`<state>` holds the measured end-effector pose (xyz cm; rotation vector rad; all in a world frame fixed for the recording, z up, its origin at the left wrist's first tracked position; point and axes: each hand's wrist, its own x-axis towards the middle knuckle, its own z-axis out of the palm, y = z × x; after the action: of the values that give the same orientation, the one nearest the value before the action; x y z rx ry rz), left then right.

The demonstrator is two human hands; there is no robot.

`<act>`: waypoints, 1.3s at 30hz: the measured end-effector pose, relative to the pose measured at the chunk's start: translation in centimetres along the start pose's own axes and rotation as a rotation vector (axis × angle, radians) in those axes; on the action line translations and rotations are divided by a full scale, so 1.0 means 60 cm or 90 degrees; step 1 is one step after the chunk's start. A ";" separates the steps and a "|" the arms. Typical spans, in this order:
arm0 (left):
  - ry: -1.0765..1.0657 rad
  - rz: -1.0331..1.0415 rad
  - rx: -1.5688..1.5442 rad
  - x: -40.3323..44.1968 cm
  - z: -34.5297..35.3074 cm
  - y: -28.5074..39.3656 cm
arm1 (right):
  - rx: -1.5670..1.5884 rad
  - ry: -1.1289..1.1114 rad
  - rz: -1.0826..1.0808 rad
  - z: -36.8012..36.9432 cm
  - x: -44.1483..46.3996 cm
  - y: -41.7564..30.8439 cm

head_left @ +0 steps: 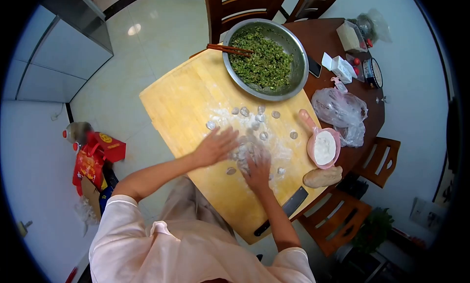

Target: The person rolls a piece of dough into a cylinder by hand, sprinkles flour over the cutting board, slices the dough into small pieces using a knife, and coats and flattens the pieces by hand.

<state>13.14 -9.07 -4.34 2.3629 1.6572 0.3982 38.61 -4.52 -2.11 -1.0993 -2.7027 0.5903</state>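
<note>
Closest to us, the pale pink shirt (pixel 196 248) fills the bottom of the view, and up from its sleeves come two bare arms over the floury wooden board (pixel 181 97). Here's the left hand (pixel 217 145), blurred, its fingers spread wide with nothing seen in them, over the board just beside the pile. And the right hand (pixel 258 168), palm down, fingers stretched out and apart right at the clustered dough pieces (pixel 242 154); too much blur there to tell just which ones they touch. More small round dough pieces, dusted with white, lie scattered beyond the fingers and off to the right. Alongside the right forearm it's the cleaver (pixel 295 200), flat on the board, dark handle toward the person. Next to its blade, at the board's right edge, a smooth lump of dough (pixel 323 176), and just above that, a pink long-handled cup (pixel 310 147) with white flour (pixel 325 148) in it. Up at the far end sits the big steel bowl (pixel 299 70) of chopped green filling (pixel 262 60), brown chopsticks (pixel 226 49) across its left rim. Past the board, the dark wooden desk (pixel 320 30) carries a crumpled clear plastic bag (pixel 340 109) and a phone (pixel 314 66) close by the bowl.
</note>
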 end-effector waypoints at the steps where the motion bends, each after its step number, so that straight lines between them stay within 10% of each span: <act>1: 0.039 -0.002 0.039 0.013 0.001 -0.026 | 0.000 -0.002 -0.028 0.007 0.025 -0.004; 4: 0.079 -0.202 -0.022 0.098 -0.028 -0.058 | -0.064 -0.011 -0.033 -0.002 0.116 0.008; 13: -0.014 -0.014 -0.125 -0.009 0.013 0.092 | -0.015 -0.054 0.025 -0.040 -0.048 0.019; 24: 0.018 -0.112 -0.114 0.112 0.012 0.079 | -0.064 0.190 0.178 -0.075 0.069 0.133; 39: 0.094 -0.207 -0.167 0.166 0.012 -0.001 | 0.074 0.040 0.053 -0.021 0.211 0.098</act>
<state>16.58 0.28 -4.11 1.8770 1.8820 0.6917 33.65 8.57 -3.38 -1.1844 -2.5450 0.7043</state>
